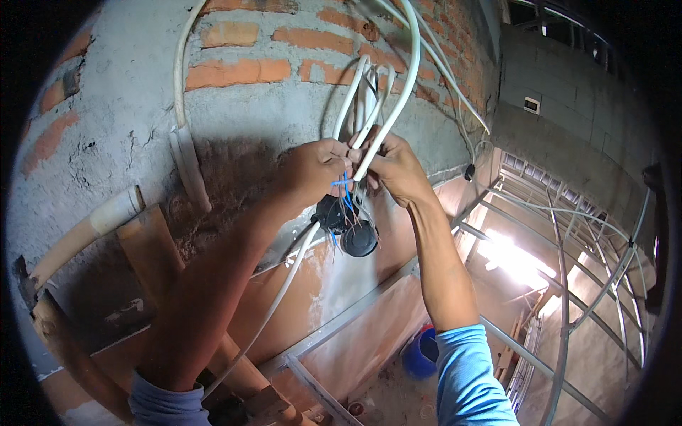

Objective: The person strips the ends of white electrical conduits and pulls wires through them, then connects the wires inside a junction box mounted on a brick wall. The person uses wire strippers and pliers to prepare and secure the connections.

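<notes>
Both my hands meet in front of the wall, fingers pinched close together at the ends of several white cables [387, 140] that loop down from above. My left hand [317, 168] is closed on thin wires, with blue wires [347, 193] hanging just below its fingertips. My right hand [395, 167] is closed around the end of a white cable, its fingertips nearly touching the left ones. Under the hands sits a black junction box [331, 213] with a round black cap [359, 239] and loose thin wires around it. Exactly which strand each fingertip pinches is partly hidden.
Brick and rough plaster form the wall [245, 106]. A white cable [280, 295] runs down from the box between my arms. Wooden poles [153, 245] stand at the left. Metal framing [568, 305] crosses the right side, and a blue bucket [419, 357] stands far below.
</notes>
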Demonstrator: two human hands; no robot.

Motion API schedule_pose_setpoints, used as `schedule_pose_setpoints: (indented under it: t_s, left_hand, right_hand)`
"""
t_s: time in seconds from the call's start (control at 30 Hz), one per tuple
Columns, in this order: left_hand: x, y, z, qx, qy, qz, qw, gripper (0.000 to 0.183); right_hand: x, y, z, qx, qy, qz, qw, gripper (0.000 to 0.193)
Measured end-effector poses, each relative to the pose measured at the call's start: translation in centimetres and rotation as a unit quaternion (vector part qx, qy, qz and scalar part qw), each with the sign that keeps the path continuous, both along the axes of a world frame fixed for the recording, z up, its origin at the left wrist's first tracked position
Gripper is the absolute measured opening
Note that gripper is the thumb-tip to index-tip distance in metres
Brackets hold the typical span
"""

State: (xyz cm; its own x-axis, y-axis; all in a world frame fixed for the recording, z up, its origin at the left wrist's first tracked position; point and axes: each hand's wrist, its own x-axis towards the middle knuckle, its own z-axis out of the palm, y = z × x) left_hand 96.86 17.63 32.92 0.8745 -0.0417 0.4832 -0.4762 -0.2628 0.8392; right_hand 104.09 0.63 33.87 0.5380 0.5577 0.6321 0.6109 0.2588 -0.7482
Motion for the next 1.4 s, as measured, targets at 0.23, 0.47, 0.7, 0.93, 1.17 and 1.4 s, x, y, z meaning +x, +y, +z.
schedule_pose_setpoints:
  t_s: [0.23,0.47,0.7,0.93,1.17,1.4]
  left_hand:
    - [-0.6,0.0,0.2,0.034,0.069,-0.062,0.995,0.021]
    - [-0.2,0.2,0.6,0.168,-0.025,0.072,0.983,0.027]
    - [-1.2,0.4,1.3,0.126,0.03,0.047,0.99,0.039]
    - [-2.2,2.1,2.9,0.224,0.017,0.07,0.972,0.02]
    - [-1.8,2.4,2.8,0.191,-0.003,0.12,0.974,0.027]
    - [-1.5,2.5,3.1,0.164,0.052,0.146,0.974,0.035]
  right_hand:
    - [0.5,0.7,0.4,0.134,-0.022,0.01,0.991,0.02]
    - [2.3,1.0,0.6,0.039,-0.022,0.073,0.996,0.027]
    - [2.4,1.0,0.4,0.074,-0.064,0.035,0.995,0.013]
    - [2.8,2.6,0.1,0.073,-0.131,-0.107,0.983,0.016]
    - [2.0,1.0,0.6,0.011,-0.116,-0.063,0.991,0.014]
    - [2.5,0.1,0.3,-0.068,-0.227,-0.191,0.953,0.023]
